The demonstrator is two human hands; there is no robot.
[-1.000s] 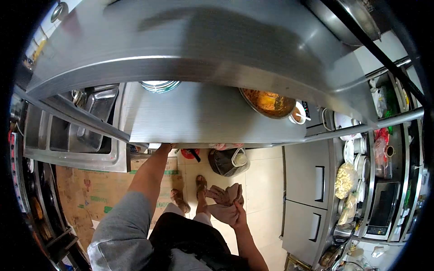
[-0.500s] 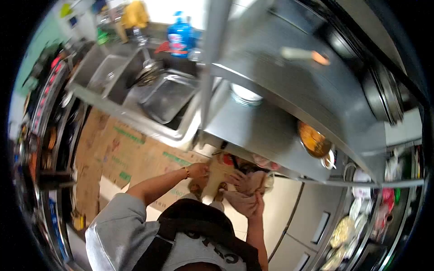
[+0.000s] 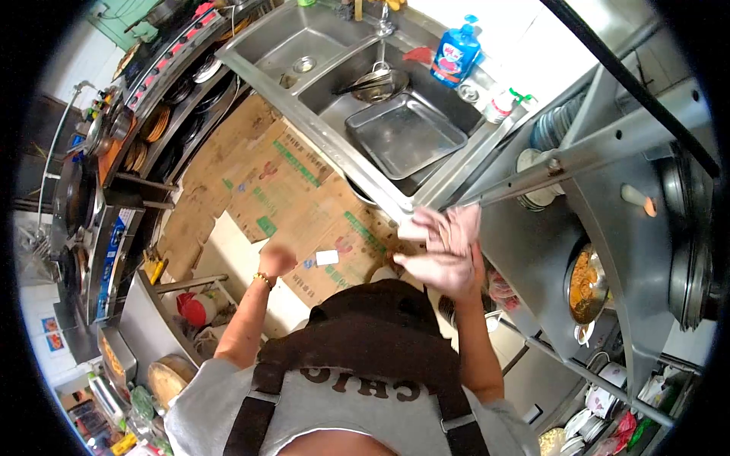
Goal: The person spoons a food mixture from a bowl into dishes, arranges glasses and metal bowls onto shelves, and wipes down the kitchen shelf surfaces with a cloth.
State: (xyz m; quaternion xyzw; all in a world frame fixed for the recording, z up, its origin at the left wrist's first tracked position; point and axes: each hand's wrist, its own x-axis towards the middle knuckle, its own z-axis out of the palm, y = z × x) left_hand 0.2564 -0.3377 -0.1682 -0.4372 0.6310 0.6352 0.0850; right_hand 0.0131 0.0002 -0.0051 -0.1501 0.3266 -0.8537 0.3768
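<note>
My right hand [image 3: 476,275] is closed on a limp, pale pink cloth [image 3: 450,228], held up near the front corner of the sink. Folds of the cloth hide most of the fingers. My left hand [image 3: 278,261], with a beaded bracelet at the wrist, hangs low over the floor and is smeared by motion, so its fingers do not show. Beneath and right of it, a small white rectangle [image 3: 327,258] shows against the flattened cardboard [image 3: 304,205]. In the sink's right basin lie a metal tray [image 3: 403,137] and a round metal utensil [image 3: 384,85].
A double steel sink [image 3: 277,91] stands ahead, with a blue pump bottle [image 3: 455,55] on its back rim. To the right, a steel shelf [image 3: 623,251] juts out above a pan of orange food [image 3: 584,285]. On the left runs a stove [image 3: 156,68] over racks of plates.
The view has swung right and both hands have drawn back from the space under the counter. My right hand has lifted the pink cloth; my left has come away from a beige object.
</note>
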